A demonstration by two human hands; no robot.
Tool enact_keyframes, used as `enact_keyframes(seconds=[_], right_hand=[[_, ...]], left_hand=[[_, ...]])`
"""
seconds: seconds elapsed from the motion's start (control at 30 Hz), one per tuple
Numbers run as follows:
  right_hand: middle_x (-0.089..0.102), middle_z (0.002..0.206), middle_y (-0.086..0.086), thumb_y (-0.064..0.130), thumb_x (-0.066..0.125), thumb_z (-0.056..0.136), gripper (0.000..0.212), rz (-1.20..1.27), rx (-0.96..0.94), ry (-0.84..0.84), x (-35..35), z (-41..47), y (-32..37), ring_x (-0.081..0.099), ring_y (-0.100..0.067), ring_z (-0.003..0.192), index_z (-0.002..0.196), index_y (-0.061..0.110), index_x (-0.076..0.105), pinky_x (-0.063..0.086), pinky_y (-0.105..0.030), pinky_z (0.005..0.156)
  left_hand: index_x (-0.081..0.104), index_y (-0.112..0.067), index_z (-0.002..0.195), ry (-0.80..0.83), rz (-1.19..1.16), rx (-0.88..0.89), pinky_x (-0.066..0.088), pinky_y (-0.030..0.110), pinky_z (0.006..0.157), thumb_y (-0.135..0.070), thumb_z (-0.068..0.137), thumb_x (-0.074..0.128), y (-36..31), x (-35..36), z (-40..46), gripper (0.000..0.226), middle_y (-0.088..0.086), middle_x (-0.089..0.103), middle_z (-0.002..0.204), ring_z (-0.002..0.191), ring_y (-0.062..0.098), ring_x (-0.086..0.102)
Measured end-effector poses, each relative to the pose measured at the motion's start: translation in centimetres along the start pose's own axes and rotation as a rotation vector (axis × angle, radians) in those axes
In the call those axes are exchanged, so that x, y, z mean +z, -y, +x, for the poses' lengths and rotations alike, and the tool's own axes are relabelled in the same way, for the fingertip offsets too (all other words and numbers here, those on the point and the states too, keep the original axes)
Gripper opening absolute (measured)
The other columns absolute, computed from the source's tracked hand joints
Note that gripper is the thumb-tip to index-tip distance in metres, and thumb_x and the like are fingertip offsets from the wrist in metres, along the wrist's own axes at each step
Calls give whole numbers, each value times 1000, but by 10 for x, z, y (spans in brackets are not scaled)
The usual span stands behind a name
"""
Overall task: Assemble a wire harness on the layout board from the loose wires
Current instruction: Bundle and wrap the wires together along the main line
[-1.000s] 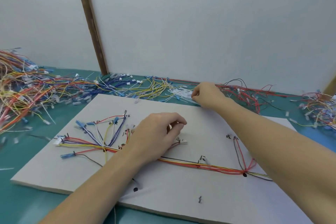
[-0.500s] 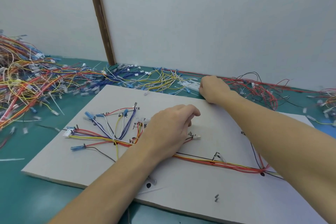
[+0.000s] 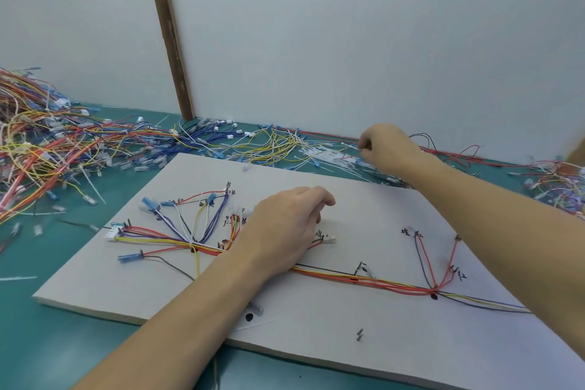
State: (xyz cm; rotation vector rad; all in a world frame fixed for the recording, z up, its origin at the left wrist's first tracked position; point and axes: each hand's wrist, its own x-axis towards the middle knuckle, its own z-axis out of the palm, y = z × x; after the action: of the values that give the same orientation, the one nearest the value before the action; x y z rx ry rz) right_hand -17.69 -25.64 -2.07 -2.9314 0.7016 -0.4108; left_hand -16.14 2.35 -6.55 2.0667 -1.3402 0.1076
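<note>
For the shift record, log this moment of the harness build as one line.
stage: harness partly routed on layout board | left hand: rests on bundle | right hand: pinching in white cable ties behind board | hold: unclear

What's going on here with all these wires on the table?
A person is building a wire harness on a grey layout board lying on a green table. Their left hand rests on the partly laid harness near the board's middle, fingers loosely curled. Their right hand reaches past the board's far edge and seems to pinch something among the white cable ties there, though what exactly is unclear. Loose wires are heaped along the table's left and back.
</note>
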Motion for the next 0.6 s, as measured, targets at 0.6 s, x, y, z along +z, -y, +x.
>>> enact_keyframes(seconds=[0.6], right_hand=[[63,53,15,14,71,77,19,547,361,-1,37,0,28,55,-7,56,61,24,73,38,-20,50]], left_hand=[[66,-31,118,-5,10,19,50,36,82,-25,107,48,1,1,-1,23,-20,57,89,91,10,62]])
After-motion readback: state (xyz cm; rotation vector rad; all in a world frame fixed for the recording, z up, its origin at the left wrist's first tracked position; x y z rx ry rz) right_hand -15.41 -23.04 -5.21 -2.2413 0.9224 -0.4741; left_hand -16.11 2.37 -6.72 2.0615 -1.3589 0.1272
